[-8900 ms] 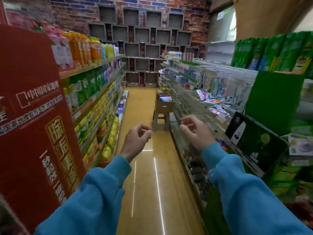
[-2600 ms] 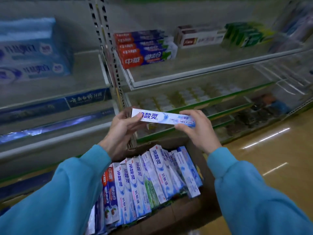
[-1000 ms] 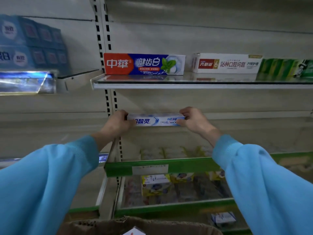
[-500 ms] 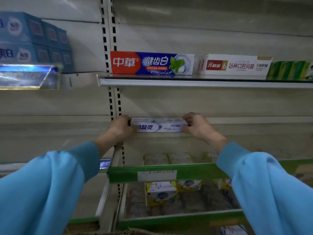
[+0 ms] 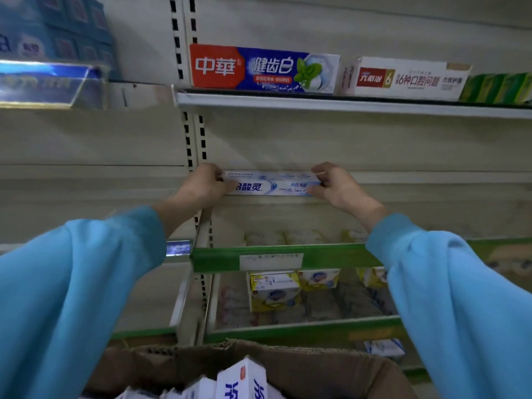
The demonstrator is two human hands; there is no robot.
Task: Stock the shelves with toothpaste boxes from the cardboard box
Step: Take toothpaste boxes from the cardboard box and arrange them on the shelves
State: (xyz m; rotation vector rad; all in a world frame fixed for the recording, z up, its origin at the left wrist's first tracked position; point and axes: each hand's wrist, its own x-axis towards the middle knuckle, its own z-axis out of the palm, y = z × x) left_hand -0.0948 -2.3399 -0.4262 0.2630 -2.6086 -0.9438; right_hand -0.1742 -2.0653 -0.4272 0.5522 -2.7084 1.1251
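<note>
Overhead: upper shelf (image 5: 316,104) carrying a red-and-blue toothpaste carton (image 5: 263,69), a white carton (image 5: 403,79) just beside it to the right, and green packs (image 5: 495,87) at the far right edge. Far left: blurred blue packs (image 5: 54,27) behind a clear blue-lit price strip (image 5: 43,82). Slotted upright post (image 5: 191,133) just left of the hands. Below: green shelf rail (image 5: 282,257) with a pale label, then small yellow-and-white boxes (image 5: 273,292) on the next level down. Bottom of view: brown cardboard box (image 5: 302,367), flaps open, white-and-blue cartons (image 5: 241,378) standing up inside.

Nothing between the eye and the held item except the fingers wrapped over each end.

White-and-blue toothpaste box (image 5: 273,184) held against the pale back panel, between upper shelf and green rail, well above the cardboard box. Long axis horizontal, running left to right, printed face toward the camera, lettering upright.

Left hand (image 5: 201,188) grasping the left end; right hand (image 5: 336,187) grasping the right end, fingers curled over the top edge, thumb below.
</note>
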